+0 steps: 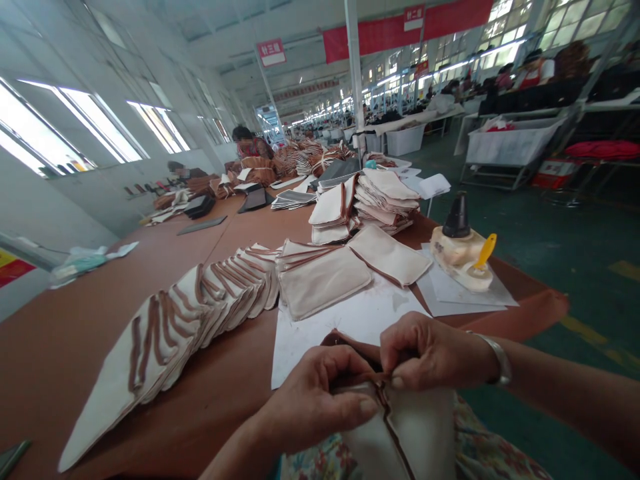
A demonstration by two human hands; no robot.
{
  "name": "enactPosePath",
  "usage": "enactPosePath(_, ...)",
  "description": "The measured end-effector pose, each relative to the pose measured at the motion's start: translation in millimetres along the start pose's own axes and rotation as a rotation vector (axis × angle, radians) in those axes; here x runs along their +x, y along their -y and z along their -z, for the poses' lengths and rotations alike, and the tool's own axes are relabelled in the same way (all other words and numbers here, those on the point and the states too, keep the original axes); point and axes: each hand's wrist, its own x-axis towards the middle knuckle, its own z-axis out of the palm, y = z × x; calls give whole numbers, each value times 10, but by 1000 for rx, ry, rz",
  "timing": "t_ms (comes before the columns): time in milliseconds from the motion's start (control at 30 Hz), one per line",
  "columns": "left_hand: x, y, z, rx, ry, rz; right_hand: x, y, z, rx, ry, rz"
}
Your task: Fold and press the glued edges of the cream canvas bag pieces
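Both hands grip one cream fabric piece with brown trim (415,433) at the table's near edge. My left hand (320,400) is closed on its brown edge from the left, thumb pressed on top. My right hand (430,353), with a silver bangle on the wrist, pinches the same brown edge from the right. The piece hangs down over my lap. Under the hands lies a white paper sheet (350,320).
A fanned row of cream pieces with brown trim (190,313) lies to the left on the brown table (75,333). Flat cream pieces (325,277) and stacks (370,200) sit ahead. A glue pot with a yellow-handled brush (463,257) stands on the right. Other people work farther back.
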Motion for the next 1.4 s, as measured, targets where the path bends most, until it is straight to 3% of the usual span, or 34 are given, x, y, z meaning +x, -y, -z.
enactPosePath(167, 46, -65, -16, 12, -31, 2, 16, 7, 30, 34, 23, -9)
enactPosePath(367, 55, -26, -97, 67, -65, -117, 100, -63, 129, 127, 114, 25)
enactPosePath(567, -5, 12, -133, 11, -137, -32, 156, -188, 220, 185, 145, 6)
enactPosePath(733, -51, 18, -110, -19, -126, 34, 125, -113, 234, 221, 254, -22)
enactPosePath(933, -25, -48, -132, -85, -175, 68, 147, 116, 183, 30, 267, 28)
enactPosePath(1167, 98, 22, -248, 84, -309, 12, 216, -77, 171, -47, 294, 102)
enactPosePath(1267, 77, 56, -190, 78, -422, -20, 215, 22, 201, -288, 203, 221)
enactPosePath(1400, -107, -36, -92, 177, -714, -197, 99, 464, 118, -640, -224, 372)
